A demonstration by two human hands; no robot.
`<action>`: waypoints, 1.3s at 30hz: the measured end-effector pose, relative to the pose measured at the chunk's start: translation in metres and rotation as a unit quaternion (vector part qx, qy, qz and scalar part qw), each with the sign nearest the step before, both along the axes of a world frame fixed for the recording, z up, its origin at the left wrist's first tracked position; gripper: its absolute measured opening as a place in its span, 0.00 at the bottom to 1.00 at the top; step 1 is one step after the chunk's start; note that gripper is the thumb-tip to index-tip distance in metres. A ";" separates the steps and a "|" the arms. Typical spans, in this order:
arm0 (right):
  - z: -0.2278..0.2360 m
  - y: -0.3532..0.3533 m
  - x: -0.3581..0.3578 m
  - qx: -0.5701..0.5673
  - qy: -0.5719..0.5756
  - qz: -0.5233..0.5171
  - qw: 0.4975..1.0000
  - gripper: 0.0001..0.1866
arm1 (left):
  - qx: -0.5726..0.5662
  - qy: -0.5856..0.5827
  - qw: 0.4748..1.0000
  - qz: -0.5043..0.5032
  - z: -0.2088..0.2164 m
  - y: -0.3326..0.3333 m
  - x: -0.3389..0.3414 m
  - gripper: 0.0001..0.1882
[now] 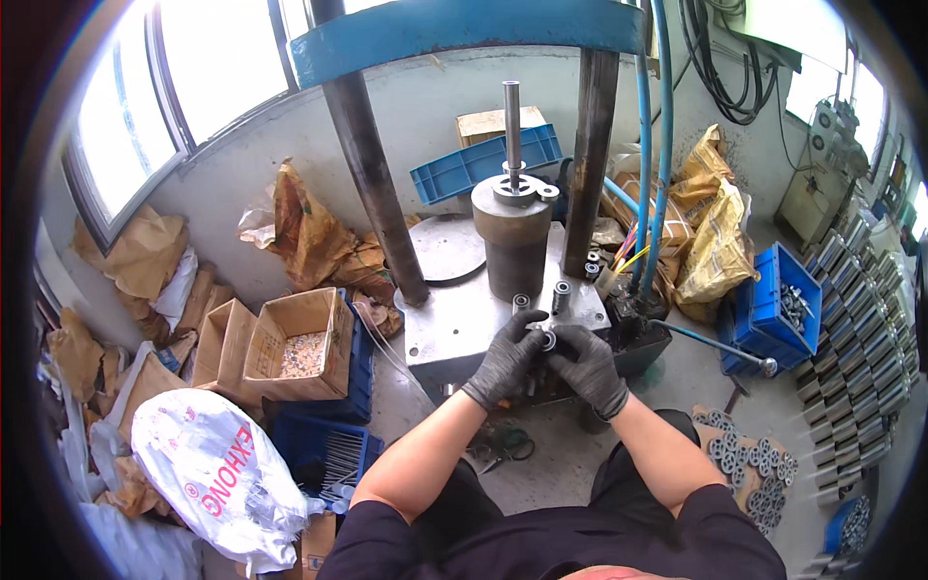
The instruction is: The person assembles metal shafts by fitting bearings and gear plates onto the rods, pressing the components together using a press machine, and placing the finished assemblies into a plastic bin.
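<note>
My left hand (504,362), in a dark grey glove, is closed with its thumb and fingers on a small metal part with a round end (549,340). From the other side my right hand (592,369), gloved alike, pinches the same part. Both hands are just in front of the front edge of a steel press table (447,329). Right behind them on the table stand a short round metal piece (521,302) and a stack of small bearing-like rings (562,294). A thick steel cylinder (515,253) carries a flat link-shaped metal part (527,193) and an upright rod (512,121).
Dark press columns (372,184) rise beside the cylinder under a blue crossbeam (469,41). A lever with a ball end (768,366) reaches out at right. Open cartons (298,362) and a blue bin of rods (367,454) stand left. Stacked metal tubes (855,358) and flat link-shaped parts (744,459) lie right.
</note>
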State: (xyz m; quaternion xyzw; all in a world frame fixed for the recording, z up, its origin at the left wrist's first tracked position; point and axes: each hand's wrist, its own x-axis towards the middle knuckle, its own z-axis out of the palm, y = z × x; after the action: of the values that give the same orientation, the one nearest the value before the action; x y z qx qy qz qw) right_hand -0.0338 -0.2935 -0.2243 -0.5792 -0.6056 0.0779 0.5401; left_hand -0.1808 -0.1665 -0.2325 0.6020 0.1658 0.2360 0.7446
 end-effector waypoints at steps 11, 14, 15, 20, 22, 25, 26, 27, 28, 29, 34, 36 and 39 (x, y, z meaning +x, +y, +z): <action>-0.001 0.003 0.004 0.020 -0.029 -0.014 0.999 0.17 | 0.020 0.008 0.999 0.025 -0.002 0.003 0.009 0.27; -0.001 0.007 0.016 0.079 0.008 -0.053 0.995 0.15 | 0.109 -0.062 0.985 0.119 0.030 0.029 0.022 0.22; -0.003 0.008 0.019 0.092 0.061 -0.057 0.992 0.13 | 0.189 -0.063 0.965 0.173 0.046 0.045 0.027 0.20; -0.009 0.018 0.039 0.101 0.100 -0.074 0.987 0.10 | 0.339 -0.114 0.867 0.348 0.131 0.134 0.085 0.19; -0.011 0.021 0.045 0.110 0.118 -0.067 0.985 0.10 | 0.329 -0.069 0.878 0.340 0.151 0.158 0.108 0.18; -0.012 0.025 0.049 0.114 0.148 -0.065 0.980 0.11 | 0.241 -0.025 0.933 0.268 0.164 0.180 0.135 0.14; -0.012 0.026 0.049 0.113 0.158 -0.066 0.979 0.11 | 0.163 -0.015 0.963 0.213 0.164 0.184 0.141 0.12; -0.011 0.026 0.049 0.113 0.158 -0.067 0.979 0.11 | 0.159 -0.022 0.966 0.200 0.161 0.184 0.148 0.12; -0.010 0.028 0.050 0.128 0.134 -0.070 0.980 0.11 | 0.216 -0.004 0.947 0.240 0.157 0.184 0.155 0.11; -0.007 0.029 0.050 0.142 0.111 -0.074 0.981 0.11 | 0.271 0.013 0.921 0.278 0.153 0.183 0.159 0.10; 0.027 0.057 0.069 0.137 0.018 -0.112 0.984 0.10 | 0.401 0.094 0.852 0.322 0.145 0.177 0.156 0.18; 0.049 0.081 0.083 0.179 -0.053 -0.127 0.974 0.10 | 0.413 0.075 0.840 0.343 0.144 0.172 0.156 0.17; 0.083 0.121 0.104 0.201 -0.110 -0.156 0.961 0.09 | 0.440 0.115 0.804 0.383 0.145 0.168 0.158 0.20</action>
State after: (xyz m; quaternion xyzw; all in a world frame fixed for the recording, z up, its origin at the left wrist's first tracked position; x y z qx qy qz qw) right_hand 0.0705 -0.1724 -0.1413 -0.5507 -0.5664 -0.1946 0.5814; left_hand -0.0232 0.0015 -0.0874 0.7753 0.3454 0.4785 0.2249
